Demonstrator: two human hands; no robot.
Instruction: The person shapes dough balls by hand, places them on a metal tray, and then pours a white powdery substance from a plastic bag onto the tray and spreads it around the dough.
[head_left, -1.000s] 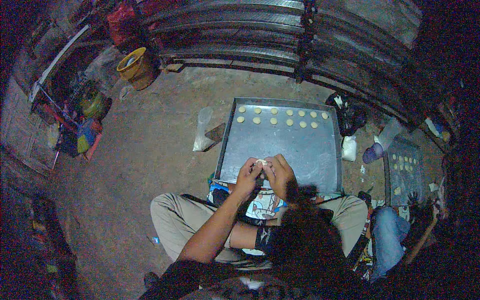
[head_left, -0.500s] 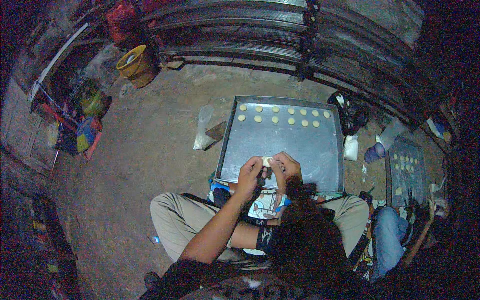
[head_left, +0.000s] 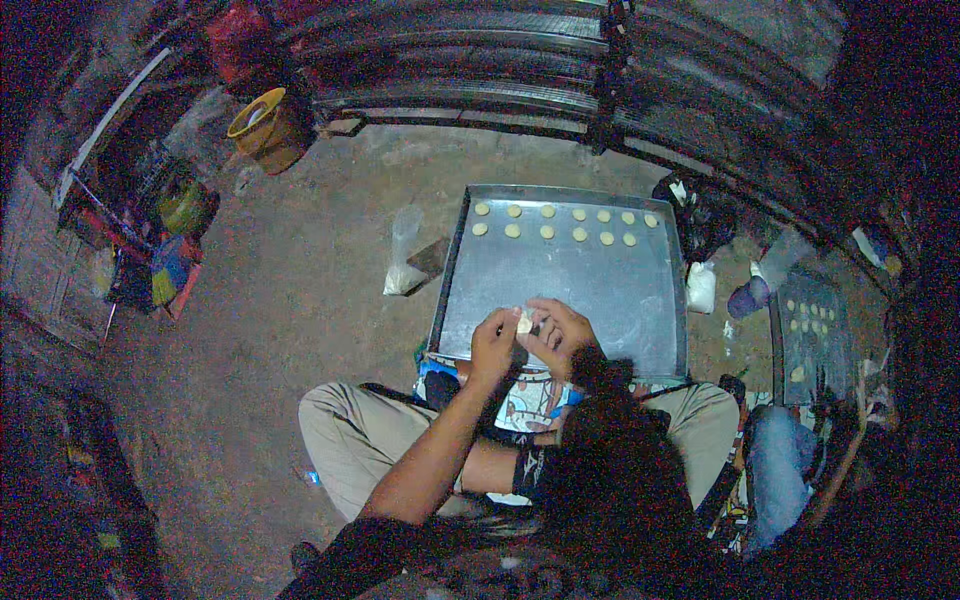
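Observation:
Over the near part of a large metal baking tray (head_left: 560, 285), my two hands meet around a small piece of pale dough (head_left: 524, 323). My left hand (head_left: 493, 345) pinches the dough from its left side. My right hand (head_left: 563, 338) closes on it from the right, with its fingers curled and partly in shadow. Two rows of small round flattened dough pieces (head_left: 547, 232) lie along the tray's far side. The tray rests in front of my crossed legs, and a patterned cloth (head_left: 530, 402) shows below my hands.
Left of the tray lies a clear bag of white powder (head_left: 402, 278); another white bag (head_left: 701, 288) sits right of it. A second tray with dough rounds (head_left: 808, 345) is beside a co-worker's leg (head_left: 780, 480). A yellow bucket (head_left: 270, 135) stands near dark metal racks (head_left: 460, 75).
My fingers have shifted around the dough, and the right hand has turned slightly and moved a little left. The dough sits slightly further left in view. The rounds on the tray are unchanged.

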